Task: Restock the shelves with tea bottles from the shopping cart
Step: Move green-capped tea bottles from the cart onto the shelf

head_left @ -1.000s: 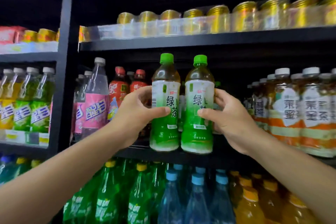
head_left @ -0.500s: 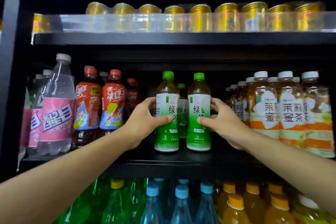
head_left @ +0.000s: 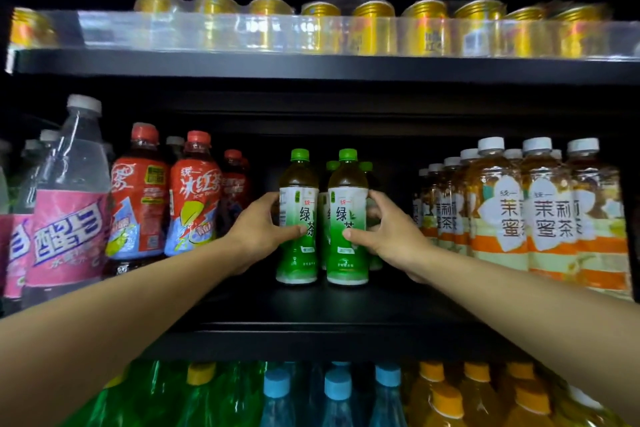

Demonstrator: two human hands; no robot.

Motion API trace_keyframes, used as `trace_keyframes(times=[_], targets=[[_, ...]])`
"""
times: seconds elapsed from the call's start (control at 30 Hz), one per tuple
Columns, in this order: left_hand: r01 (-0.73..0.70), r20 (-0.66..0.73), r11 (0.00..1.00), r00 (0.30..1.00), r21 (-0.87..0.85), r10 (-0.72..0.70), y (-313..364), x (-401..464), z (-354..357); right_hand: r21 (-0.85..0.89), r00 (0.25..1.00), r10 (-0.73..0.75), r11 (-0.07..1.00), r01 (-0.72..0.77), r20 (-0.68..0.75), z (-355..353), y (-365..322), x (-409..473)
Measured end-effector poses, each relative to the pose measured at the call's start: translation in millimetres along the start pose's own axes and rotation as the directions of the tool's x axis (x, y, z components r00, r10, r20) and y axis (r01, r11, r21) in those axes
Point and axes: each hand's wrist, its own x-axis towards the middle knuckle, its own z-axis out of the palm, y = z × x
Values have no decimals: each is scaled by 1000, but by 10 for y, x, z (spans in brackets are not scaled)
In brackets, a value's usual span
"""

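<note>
the left hand [head_left: 258, 236] is wrapped round the left green tea bottle [head_left: 298, 218], standing on the middle shelf [head_left: 311, 305] just right of the red iced tea bottles [head_left: 194, 194]. the right hand [head_left: 388, 236] clasps the right green tea bottle [head_left: 347, 218], close in front of more green tea. a hard shove back could topple those; a careless release could tip either bottle sideways.

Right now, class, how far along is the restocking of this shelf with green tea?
Done: green-capped bottles already stand at the back. In hand: the left hand and right hand each grip a green tea bottle resting on the middle shelf. Left: letting go. The cart is out of view.
</note>
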Motion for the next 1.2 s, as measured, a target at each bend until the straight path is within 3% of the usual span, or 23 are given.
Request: trace_keyframes(times=[0.4, 0.77, 1.03, 1.2], targets=[[-41, -19, 999, 999, 5, 41, -131, 159, 118, -44, 996, -40, 998, 44, 80, 112, 6, 258], [-36, -42, 998, 999, -58, 34, -277, 210, 193, 74, 996, -85, 994, 82, 39, 218, 236, 281], [-22, -33, 983, 999, 181, 28, -100, 74, 168, -91, 997, -15, 996, 23, 82, 178, 119, 195], [-4, 23, 936, 1000, 351, -4, 101, -119, -21, -273, 974, 62, 962, 0, 216, -8, -52, 62]])
